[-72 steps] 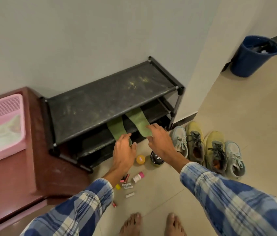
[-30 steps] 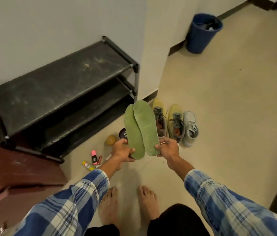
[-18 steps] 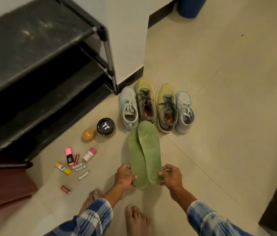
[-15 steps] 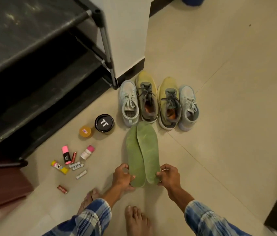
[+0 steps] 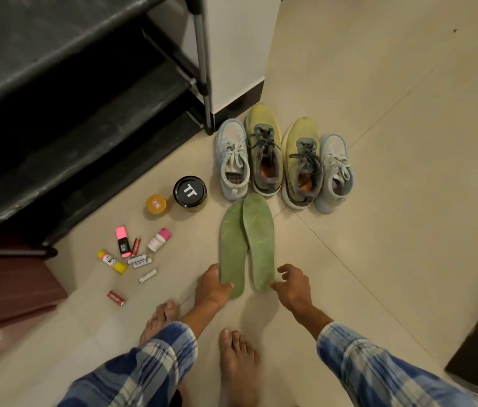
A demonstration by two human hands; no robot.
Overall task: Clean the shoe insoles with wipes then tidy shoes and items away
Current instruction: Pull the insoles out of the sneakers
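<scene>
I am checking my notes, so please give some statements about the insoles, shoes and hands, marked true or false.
The two flat green insoles lie side by side on the beige tiled floor. True.
The two yellow-green sneakers stand between the two light blue sneakers. True.
The right hand grips an insole. False: it is open, holding nothing.
The round black-lidded jar stands on the black shoe rack. False: it stands on the floor.
The left hand holds the left insole's heel. True.
</scene>
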